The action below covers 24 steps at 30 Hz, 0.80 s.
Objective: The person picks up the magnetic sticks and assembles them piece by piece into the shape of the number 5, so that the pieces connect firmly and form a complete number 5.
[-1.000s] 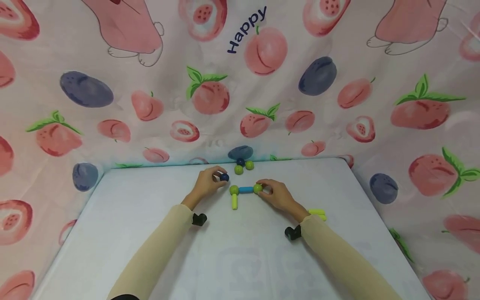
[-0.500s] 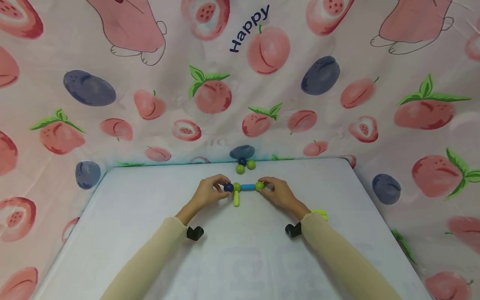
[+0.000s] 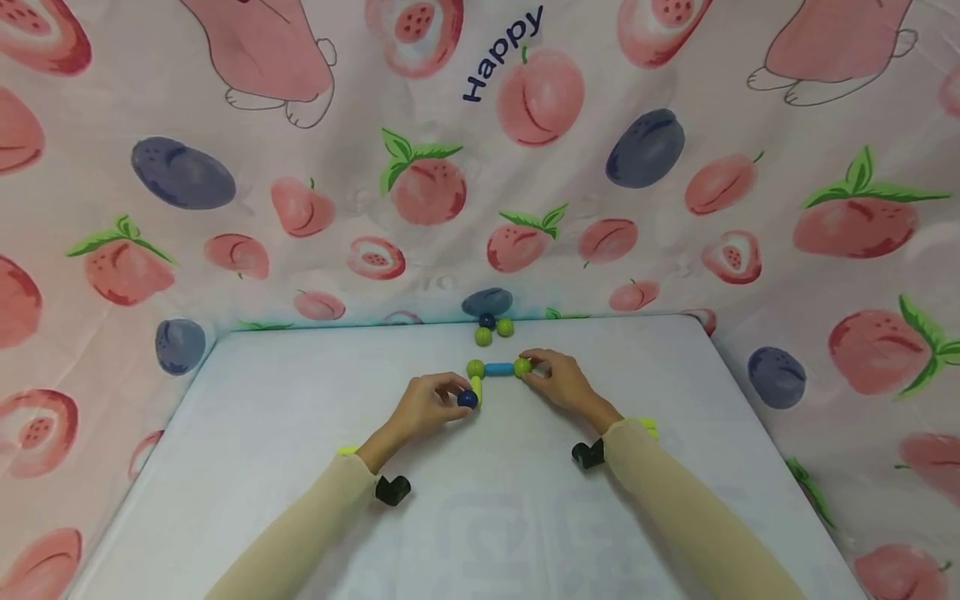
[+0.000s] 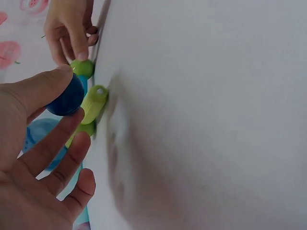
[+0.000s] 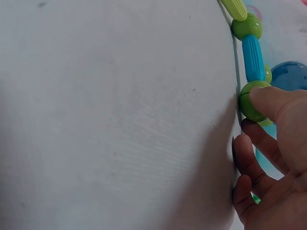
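Observation:
My left hand (image 3: 429, 406) pinches a dark blue ball (image 3: 467, 399) between thumb and fingers. The ball is right at the near end of a yellow-green rod (image 4: 95, 105), overlapping it in the head view. That rod runs from a green ball (image 3: 476, 368), which a ribbed blue rod (image 3: 498, 369) links to another green ball (image 3: 522, 367). Thumb and index finger of my right hand (image 3: 558, 379) pinch this right-hand ball. In the right wrist view the blue rod (image 5: 253, 57) stands between both green balls.
Behind the joined pieces, two loose green balls (image 3: 483, 336) and a dark blue ball (image 3: 487, 321) lie near the white table's (image 3: 300, 367) back edge. Yellow rods (image 3: 648, 427) show past the right wrist, and a yellow piece (image 3: 348, 450) by the left wrist. A fruit-print cloth (image 3: 420, 275) hangs behind.
My left hand carried the dark blue ball beside the left green ball, then toward me and right to the yellow-green rod's near end. My right hand keeps its pinch on the right green ball.

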Each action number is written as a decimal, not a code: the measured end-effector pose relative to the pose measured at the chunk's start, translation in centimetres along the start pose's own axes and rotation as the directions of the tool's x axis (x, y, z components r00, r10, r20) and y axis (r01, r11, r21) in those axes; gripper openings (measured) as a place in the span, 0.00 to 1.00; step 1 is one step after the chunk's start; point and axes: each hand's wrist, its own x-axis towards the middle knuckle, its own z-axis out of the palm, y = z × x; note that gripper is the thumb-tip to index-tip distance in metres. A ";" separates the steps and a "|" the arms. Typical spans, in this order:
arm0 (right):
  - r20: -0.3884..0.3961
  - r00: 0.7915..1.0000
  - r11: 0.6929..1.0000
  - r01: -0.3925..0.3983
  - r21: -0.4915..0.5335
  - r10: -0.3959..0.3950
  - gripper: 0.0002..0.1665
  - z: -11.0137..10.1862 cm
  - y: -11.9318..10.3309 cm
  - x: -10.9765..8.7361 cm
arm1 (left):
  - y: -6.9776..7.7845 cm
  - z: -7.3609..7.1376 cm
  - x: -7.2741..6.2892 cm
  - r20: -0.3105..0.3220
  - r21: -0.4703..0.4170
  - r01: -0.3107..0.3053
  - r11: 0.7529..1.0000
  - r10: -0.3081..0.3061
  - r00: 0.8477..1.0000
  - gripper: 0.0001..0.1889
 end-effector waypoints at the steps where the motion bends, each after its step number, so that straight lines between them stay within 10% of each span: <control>1: 0.001 1.000 1.000 -0.002 -0.003 0.002 0.23 0.0 0.0 0.0 | 0.0 0.2 -0.1 0.000 0.002 -0.003 1.000 0.003 1.000 0.15; 24: 0.057 0.998 0.998 0.032 -0.056 -0.029 0.28 -0.8 -0.4 0.1 | -0.4 2.0 -1.2 0.008 0.065 0.043 0.997 -0.043 0.999 0.16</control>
